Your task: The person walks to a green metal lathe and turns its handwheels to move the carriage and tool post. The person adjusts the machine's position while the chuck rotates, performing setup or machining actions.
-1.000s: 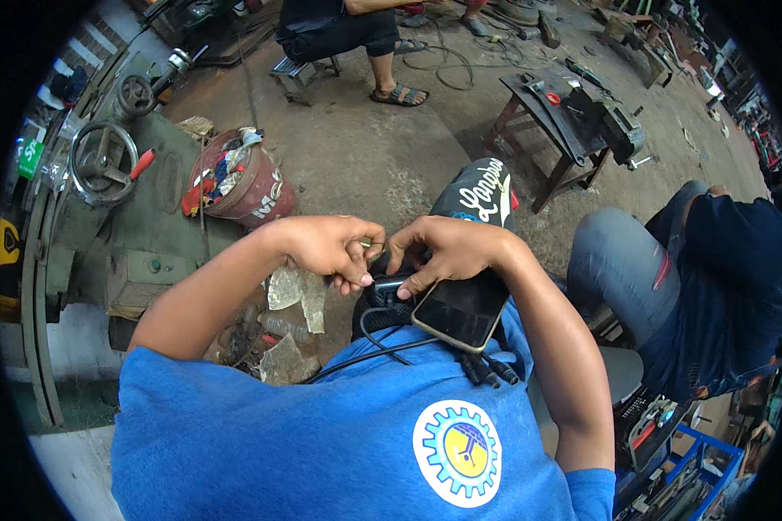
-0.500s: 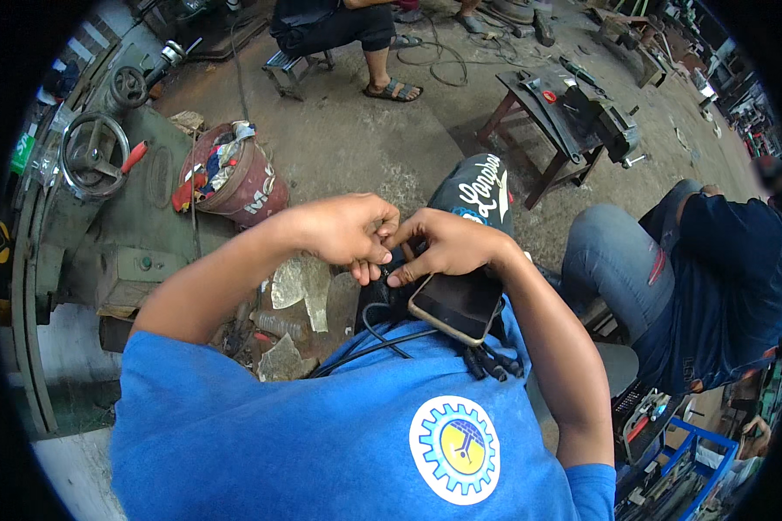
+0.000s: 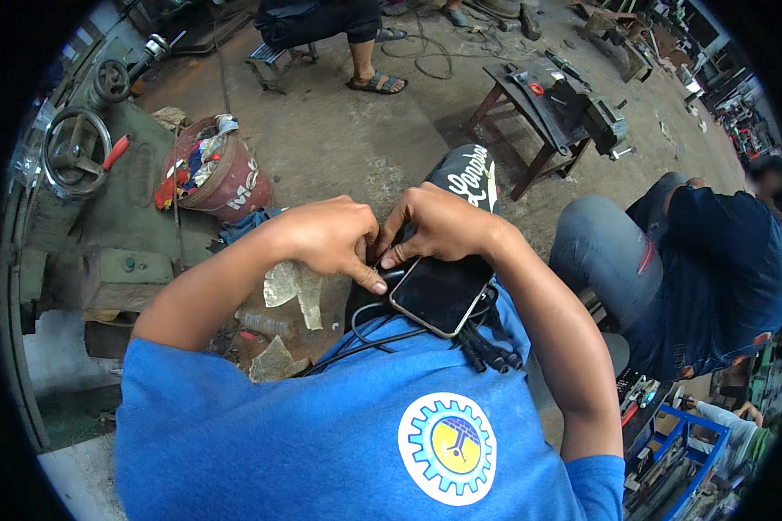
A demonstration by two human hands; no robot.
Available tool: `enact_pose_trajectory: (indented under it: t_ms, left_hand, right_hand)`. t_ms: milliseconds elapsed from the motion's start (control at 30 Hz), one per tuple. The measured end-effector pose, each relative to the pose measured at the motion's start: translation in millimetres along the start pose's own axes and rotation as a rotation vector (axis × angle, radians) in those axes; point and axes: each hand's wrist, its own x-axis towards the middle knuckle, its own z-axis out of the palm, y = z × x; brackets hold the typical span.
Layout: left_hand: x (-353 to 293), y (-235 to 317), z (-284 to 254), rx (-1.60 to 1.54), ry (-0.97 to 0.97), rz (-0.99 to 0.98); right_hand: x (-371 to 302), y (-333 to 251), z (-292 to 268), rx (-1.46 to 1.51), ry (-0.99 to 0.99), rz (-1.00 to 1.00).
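Note:
My left hand [image 3: 343,241] is curled above my lap, its thumb pointing down beside a short black cylindrical piece [image 3: 394,274]. Close against it is my right hand [image 3: 439,224], thumb and forefinger drawn together. Whatever lies between the fingers is hidden or too small to name. Just below the right hand, a phone [image 3: 441,295] with a dark screen and pale case rests against my blue shirt [image 3: 261,434]. Black cables [image 3: 365,339] loop beside it, and several black plug ends [image 3: 491,354] hang at its lower edge.
At left stands a green machine with a handwheel [image 3: 76,154]; a red bucket [image 3: 243,187] of rags is beside it. A low metal table [image 3: 539,108] carries a vise [image 3: 604,126]. Another person [image 3: 712,278] sits close at right; one more [image 3: 321,26] sits on a stool ahead.
My left hand's fingers have curled in, its thumb now stretched downward. The phone has shifted a little left and turned. The surroundings have slid slightly left in view.

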Motion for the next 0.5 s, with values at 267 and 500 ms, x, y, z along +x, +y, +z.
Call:
enact_pose_trajectory:
  t_ms: [267,500]
  left_hand:
    - [-1.0,-5.1,-3.6,-0.127,0.004,0.065]
    - [1.2,-4.1,-5.6,0.02,-0.027,0.115]
  right_hand:
    - [6.2,10.8,-1.3,0.112,-0.006,-0.189]
    - [7.2,20.1,13.7,0.263,-0.065,-0.194]
